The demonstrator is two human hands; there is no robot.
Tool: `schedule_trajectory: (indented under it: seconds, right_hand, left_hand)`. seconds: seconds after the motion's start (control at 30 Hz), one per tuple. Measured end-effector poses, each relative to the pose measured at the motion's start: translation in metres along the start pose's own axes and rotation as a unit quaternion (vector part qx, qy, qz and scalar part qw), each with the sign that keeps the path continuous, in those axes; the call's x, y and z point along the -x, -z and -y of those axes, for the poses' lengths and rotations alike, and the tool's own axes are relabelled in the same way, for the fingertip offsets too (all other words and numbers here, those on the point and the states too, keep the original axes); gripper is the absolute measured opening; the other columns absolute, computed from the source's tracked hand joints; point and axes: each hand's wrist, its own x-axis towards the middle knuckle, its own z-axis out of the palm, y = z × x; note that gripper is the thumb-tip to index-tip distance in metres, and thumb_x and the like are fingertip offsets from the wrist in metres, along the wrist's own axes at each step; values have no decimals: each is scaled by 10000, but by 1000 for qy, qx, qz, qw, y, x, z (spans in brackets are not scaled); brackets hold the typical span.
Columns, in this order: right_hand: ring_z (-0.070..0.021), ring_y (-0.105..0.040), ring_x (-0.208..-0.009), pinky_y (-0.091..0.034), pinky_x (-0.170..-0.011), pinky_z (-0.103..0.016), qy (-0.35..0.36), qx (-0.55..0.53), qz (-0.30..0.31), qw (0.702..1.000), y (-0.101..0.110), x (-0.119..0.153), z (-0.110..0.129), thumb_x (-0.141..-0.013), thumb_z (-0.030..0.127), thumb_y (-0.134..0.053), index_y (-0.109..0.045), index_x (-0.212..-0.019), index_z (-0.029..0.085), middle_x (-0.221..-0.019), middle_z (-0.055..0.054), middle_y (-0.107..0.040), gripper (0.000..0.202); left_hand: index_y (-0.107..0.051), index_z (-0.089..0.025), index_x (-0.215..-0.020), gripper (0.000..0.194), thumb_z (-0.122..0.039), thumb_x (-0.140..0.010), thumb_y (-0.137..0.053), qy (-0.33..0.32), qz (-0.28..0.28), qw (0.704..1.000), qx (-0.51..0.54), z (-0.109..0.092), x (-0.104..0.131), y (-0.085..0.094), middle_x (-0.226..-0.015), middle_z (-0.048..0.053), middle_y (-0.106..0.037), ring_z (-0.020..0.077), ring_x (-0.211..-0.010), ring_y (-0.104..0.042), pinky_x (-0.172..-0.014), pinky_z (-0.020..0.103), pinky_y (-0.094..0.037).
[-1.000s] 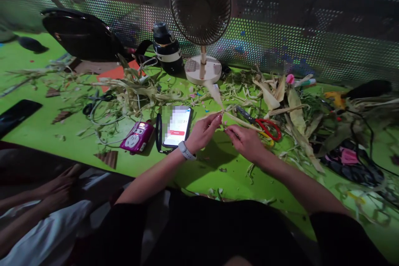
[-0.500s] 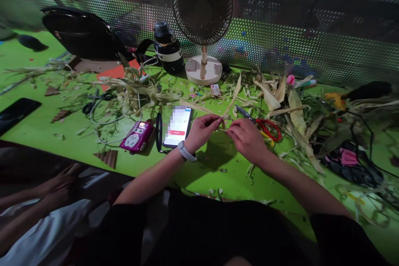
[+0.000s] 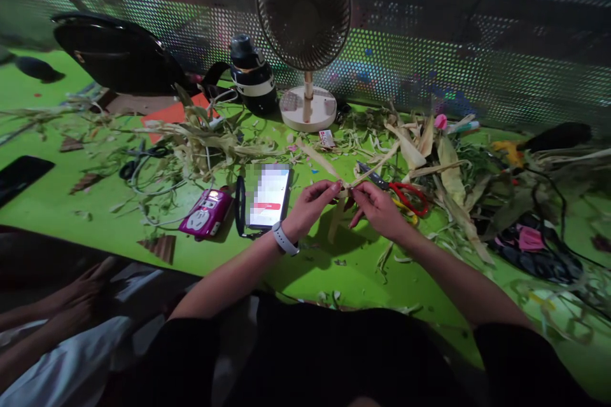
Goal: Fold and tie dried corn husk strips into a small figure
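Note:
Pale strips of dry husk (image 3: 321,157) cross between my two hands above the green table, with ends pointing up left, up right and down. My left hand (image 3: 312,206), a watch on its wrist, pinches the strips at the crossing between thumb and fingers. From the other side my right hand (image 3: 377,208) grips the same strips, its fingertips close to those of my left hand. Just behind my right hand lie scissors with red handles (image 3: 409,198). A lit phone (image 3: 271,197) is left of my left hand.
A fan (image 3: 308,108) and a dark bottle (image 3: 255,86) stand at the back. Husk piles (image 3: 451,165) spread right and left. A purple power socket (image 3: 205,215) with a cable sits left of the phone. Another person's hands (image 3: 81,286) are at lower left.
The strips have spread into a crossing, one now reaching up left, one up right and one hanging down. My right hand has turned slightly and its fingertips have moved up to my left fingertips.

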Motion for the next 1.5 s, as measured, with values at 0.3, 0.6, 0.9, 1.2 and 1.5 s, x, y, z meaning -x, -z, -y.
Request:
schedule_trajectory:
  seconds: [0.3, 0.6, 0.9, 1.2, 1.5]
  right_hand:
    - [-123, -573, -575, -534, -458, -253, 11, -9, -6, 1000, -1, -5, -10, -859, 467, -536, -636, -1010, 157, -764, -30, -618, 360]
    - [-97, -466, -451, -424, -418, -224, -42, -56, 44, 997, -3, -5, -8, -850, 519, -514, -605, -1023, 172, -564, 45, -504, 399]
    - [-101, -403, -502, -361, -489, -235, 22, 50, 13, 998, -6, -2, -13, -893, 485, -462, -646, -953, 162, -561, 38, -449, 376]
    - [-129, -514, -636, -422, -560, -239, 29, 31, 57, 997, 1, -7, -5, -884, 461, -471, -671, -959, 155, -683, -9, -573, 372]
    - [-146, -563, -671, -494, -639, -281, 36, 43, 33, 998, 1, -7, -5, -873, 442, -502, -685, -1019, 190, -711, -14, -630, 344]
  left_hand:
    - [-628, -155, -775, 285, -417, -715, -722, 52, -9, 997, 51, 7, 5, -7, -655, -22, -621, 41, -521, -488, -493, 166, -355]
    - [-718, -159, -733, 230, -386, -698, -735, 12, -39, 999, 33, 13, 4, -7, -638, -18, -626, 40, -528, -454, -507, 185, -341]
    - [-672, -150, -661, 236, -373, -694, -743, 29, -43, 998, 44, 17, 3, -6, -589, -26, -615, 47, -502, -487, -502, 186, -356]
    - [-701, -166, -835, 293, -354, -629, -792, 93, -19, 985, 145, 14, 3, -7, -689, 2, -667, 95, -589, -603, -536, 197, -439]
    - [-736, -169, -750, 245, -373, -627, -791, 70, -47, 990, 114, 12, 4, -9, -656, -12, -657, 68, -570, -534, -530, 197, -392]
